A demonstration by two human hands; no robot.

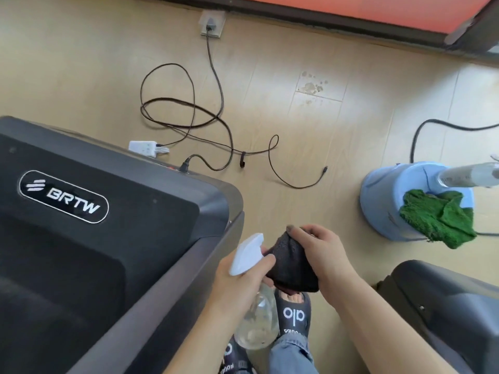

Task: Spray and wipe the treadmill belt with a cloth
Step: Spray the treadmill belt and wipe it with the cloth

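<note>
The black treadmill [151, 225] fills the left, its dark belt [48, 287] at the lower left behind a hood marked BRTW. My left hand [240, 282] grips a clear spray bottle [256, 327] with a white trigger head [247, 253], held over the floor just right of the treadmill's side rail. My right hand [318, 252] holds a dark bunched cloth [291, 268] right beside the nozzle. The left fingertips touch the cloth too.
Black cables [189, 114] loop across the wooden floor from a wall socket [212, 22] to a white power strip [143, 148]. A blue upturned bucket [391, 201] with a green rag [437, 220] stands at right. Another dark machine [445, 306] sits at lower right. My slippered feet [293, 314] are below.
</note>
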